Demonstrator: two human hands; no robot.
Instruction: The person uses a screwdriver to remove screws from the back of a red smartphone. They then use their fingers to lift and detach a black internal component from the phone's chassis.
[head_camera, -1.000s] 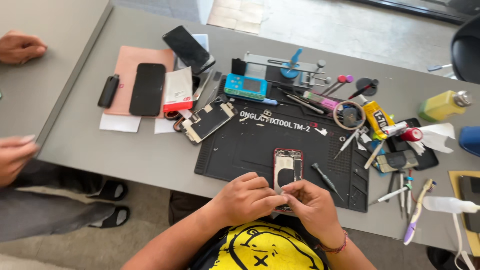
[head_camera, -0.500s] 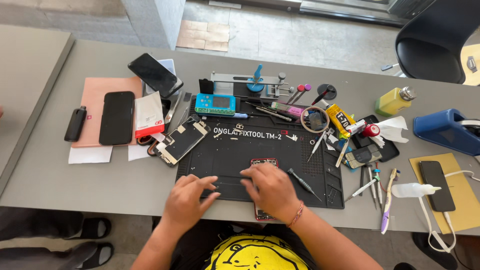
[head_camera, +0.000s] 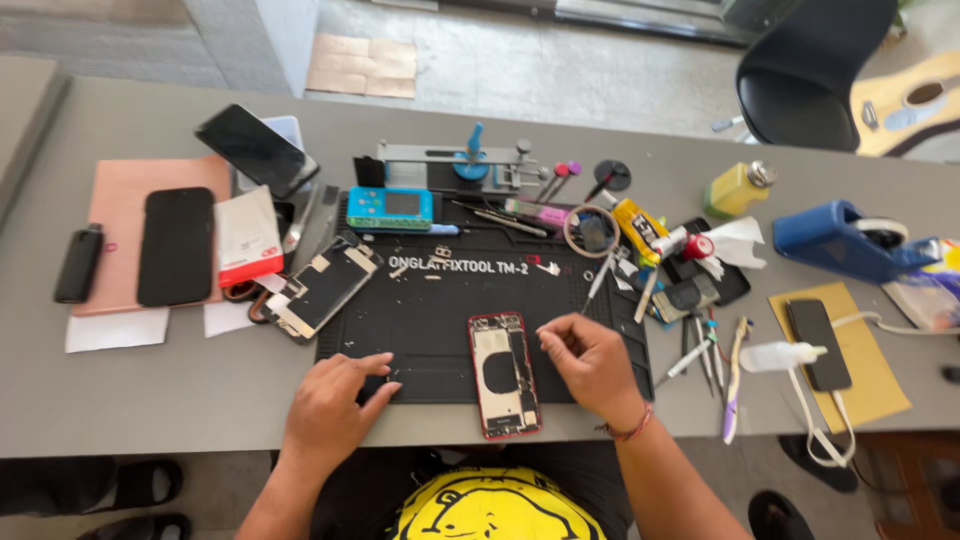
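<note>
An opened red-framed phone body (head_camera: 504, 374) lies on the black repair mat (head_camera: 440, 300) near the table's front edge. My right hand (head_camera: 588, 363) hovers just right of it with thumb and forefinger pinched together; whether something tiny sits between them I cannot tell. My left hand (head_camera: 335, 406) rests flat at the mat's lower left corner, fingers spread, touching small screws there. It holds nothing.
A detached phone screen (head_camera: 320, 288) lies at the mat's left edge. Left of it are black phones (head_camera: 176, 245) on a pink sheet. Tweezers, screwdrivers and a glue tube (head_camera: 640, 228) crowd the right. A blue tape dispenser (head_camera: 850, 240) and a yellow bottle (head_camera: 738, 188) stand farther right.
Both hands have come off the red phone, which now lies uncovered on the mat. The left hand slid left to the mat's corner; the right hand moved right. The view shifted too.
</note>
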